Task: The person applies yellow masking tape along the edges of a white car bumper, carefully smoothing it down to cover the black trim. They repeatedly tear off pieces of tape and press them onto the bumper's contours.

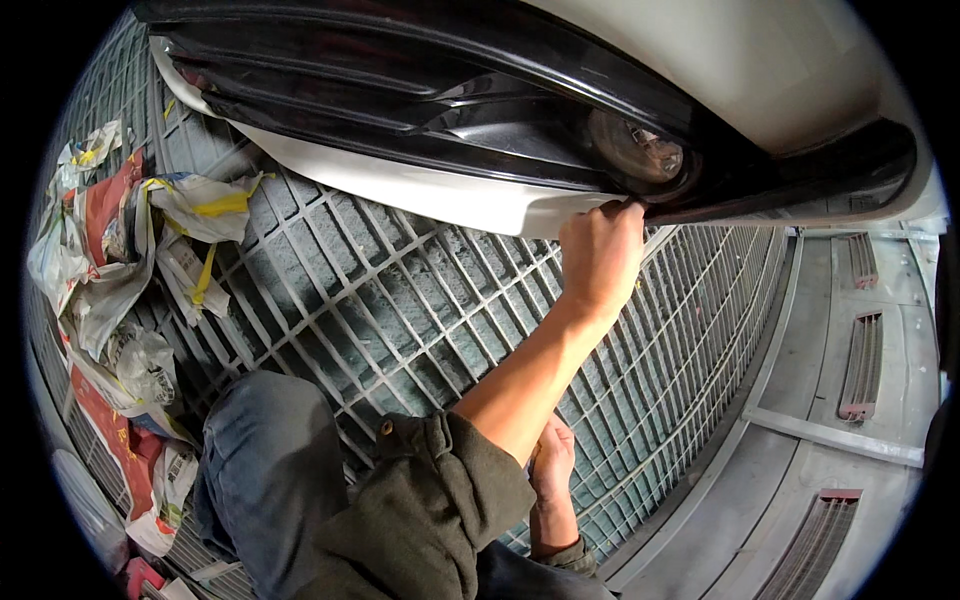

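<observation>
A car's white front bumper point(390, 185) with a glossy black grille insert point(320, 85) fills the top of the head view. My left hand point(603, 250) reaches up to the bumper's lower edge, just below the round fog lamp point(640, 150). Its fingers are curled closed against the black trim, and their tips are hidden, so what they pinch cannot be made out. Lower down, partly behind my left forearm, my right hand point(555, 462) is held with fingers curled. Anything inside it is out of sight.
Crumpled masking paper point(110, 285) with yellow tape lies on the left. Metal floor grating point(400, 300) spreads under the bumper. On the right runs a grey panelled wall point(780, 470) with several slotted, red-ended fixtures point(861, 365). My bent knee point(265, 440) is at lower left.
</observation>
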Available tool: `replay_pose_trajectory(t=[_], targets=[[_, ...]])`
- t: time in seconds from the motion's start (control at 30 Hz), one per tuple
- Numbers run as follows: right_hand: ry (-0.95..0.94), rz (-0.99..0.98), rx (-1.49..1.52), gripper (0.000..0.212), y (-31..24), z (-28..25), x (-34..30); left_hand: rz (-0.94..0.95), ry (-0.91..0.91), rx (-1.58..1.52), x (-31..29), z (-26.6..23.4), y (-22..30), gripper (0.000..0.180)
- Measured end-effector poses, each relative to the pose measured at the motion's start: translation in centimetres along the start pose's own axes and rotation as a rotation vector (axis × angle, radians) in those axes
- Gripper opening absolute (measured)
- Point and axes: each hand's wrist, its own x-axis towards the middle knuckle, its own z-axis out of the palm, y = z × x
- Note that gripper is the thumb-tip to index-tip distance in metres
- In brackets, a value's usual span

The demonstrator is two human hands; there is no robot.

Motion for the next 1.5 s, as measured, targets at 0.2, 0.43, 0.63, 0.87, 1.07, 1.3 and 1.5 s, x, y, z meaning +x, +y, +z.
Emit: replay_pose_trajectory(t=[0.2,0.43,0.63,0.87,1.07,1.3,1.5], targets=[[-0.01,0.004,-0.02,0.018,0.0,-0.1,0.2,0.066,0.033,-0.006,0.2,-0.4,-0.3,0.011],[-0.014,0.008,-0.018,0.018,-0.2,0.3,0.0,0.198,-0.034,0.261,0.0,-0.7,-0.6,0.004],[-0.015,0.019,0.071,0.019,0.1,-0.5,0.3,0.071,0.051,0.114,-1.1,-0.5,0.1,0.006],[-0.063,0.022,0.047,0.02,0.0,-0.2,0.0,0.162,0.019,0.129,0.0,-1.2,0.0,0.003],[-0.098,0.008,0.034,0.02,-0.2,-0.5,-0.1,0.242,-0.076,0.2,0.6,-0.6,-1.3,0.003],[-0.102,0.027,0.005,0.02,-0.3,-0.4,0.0,0.317,-0.03,0.197,0.8,-0.3,-1.8,0.002],[-0.081,0.036,0.016,0.02,-0.5,-0.5,0.1,0.335,-0.021,0.234,0.5,0.0,-1.8,0.003]])
